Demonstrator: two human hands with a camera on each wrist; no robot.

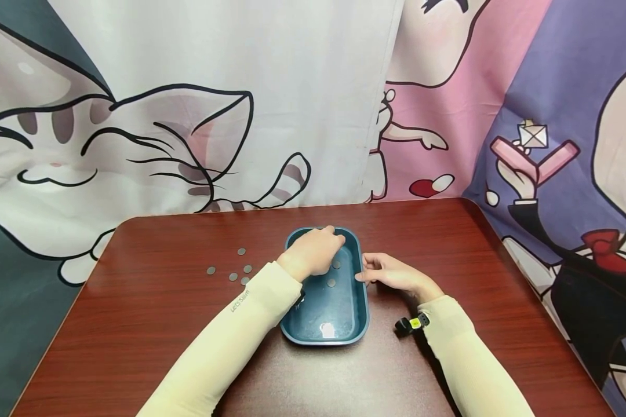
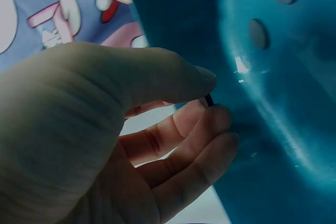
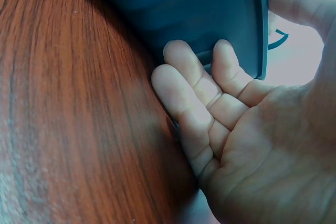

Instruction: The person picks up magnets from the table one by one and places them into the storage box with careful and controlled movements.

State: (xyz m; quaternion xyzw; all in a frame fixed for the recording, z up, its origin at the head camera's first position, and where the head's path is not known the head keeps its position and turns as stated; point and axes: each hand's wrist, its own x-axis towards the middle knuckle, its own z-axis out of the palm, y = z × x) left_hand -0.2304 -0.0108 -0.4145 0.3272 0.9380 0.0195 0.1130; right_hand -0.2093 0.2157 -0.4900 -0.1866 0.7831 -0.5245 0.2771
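Observation:
A blue rectangular tray (image 1: 326, 313) stands on the table with two coins, an upper coin (image 1: 336, 264) and a lower coin (image 1: 331, 282), on its floor. My left hand (image 1: 313, 252) reaches over the tray's far part. In the left wrist view, its thumb and fingers pinch a small thin disc like a coin (image 2: 209, 100), mostly hidden by the fingertips. At the tray's right side, my right hand (image 1: 393, 272) grips the wall. The right wrist view has the fingers (image 3: 181, 90) against the outer wall and the thumb at the rim.
Several loose coins (image 1: 233, 277) lie on the brown wooden table (image 1: 151, 324) left of the tray, some close to my left sleeve. A cartoon-printed curtain (image 1: 313, 104) hangs behind the table's far edge. A small black camera (image 1: 407, 326) sits at my right wrist.

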